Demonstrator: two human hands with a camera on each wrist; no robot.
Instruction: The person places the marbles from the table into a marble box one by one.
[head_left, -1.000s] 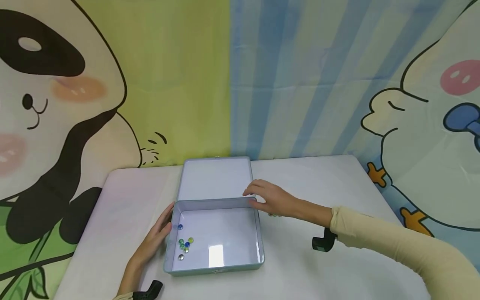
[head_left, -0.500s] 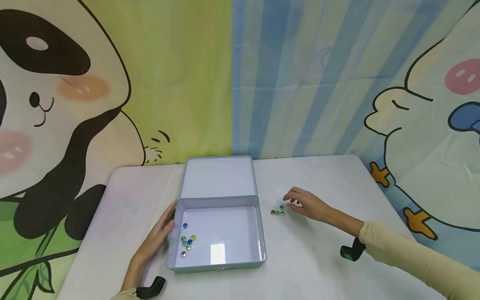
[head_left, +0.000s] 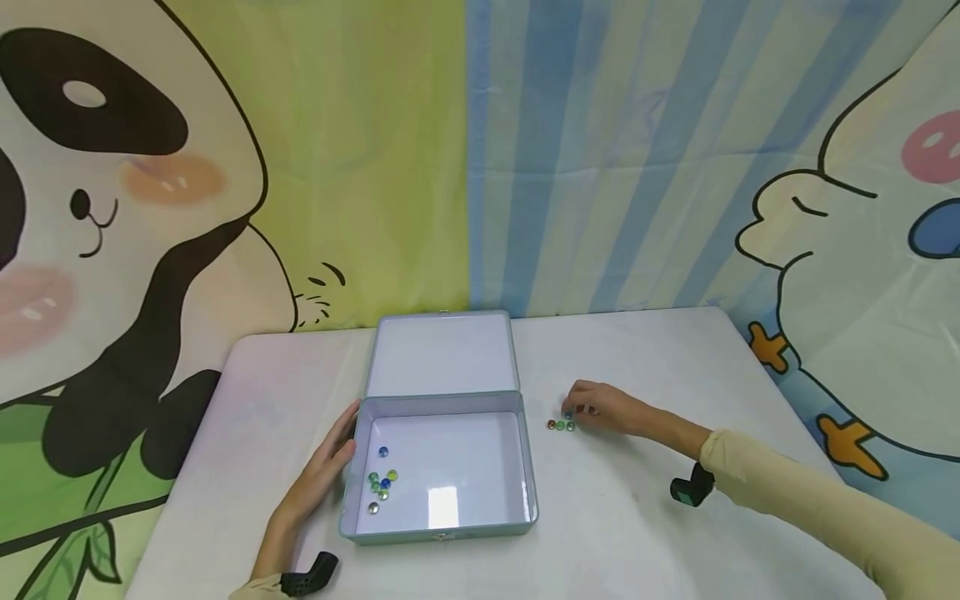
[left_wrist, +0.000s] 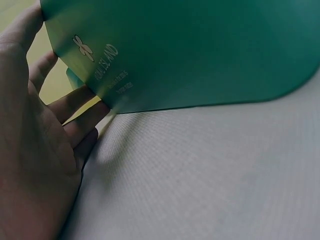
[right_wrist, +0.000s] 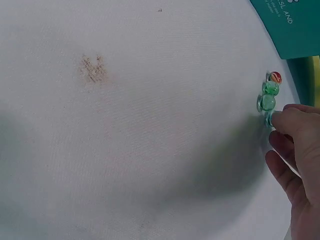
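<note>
A hinged tin box point(head_left: 438, 538), white inside and green outside, has its lid point(head_left: 444, 354) laid back. Several glass marbles point(head_left: 386, 483) lie toward the left of its floor. My left hand point(head_left: 318, 475) rests against the box's left wall; in the left wrist view its fairly straight fingers point(left_wrist: 85, 117) touch the green side point(left_wrist: 200, 55). To the right of the box, my right hand point(head_left: 611, 408) pinches a bluish marble point(right_wrist: 270, 119) between thumb and fingertips. Beside that lie two green marbles point(right_wrist: 268, 102) and an orange-red marble point(right_wrist: 275, 77), in a short row.
A white cloth covers the table point(head_left: 675, 517). Behind it hangs a printed curtain point(head_left: 540, 167) with cartoon animals. A brownish smudge point(right_wrist: 94, 69) marks the cloth in the right wrist view. Black cameras point(head_left: 692, 485) are worn at both wrists.
My right hand has moved from the box's right rim to the marbles on the table, and its fingers have closed on the bluish one. The left hand stays at the box.
</note>
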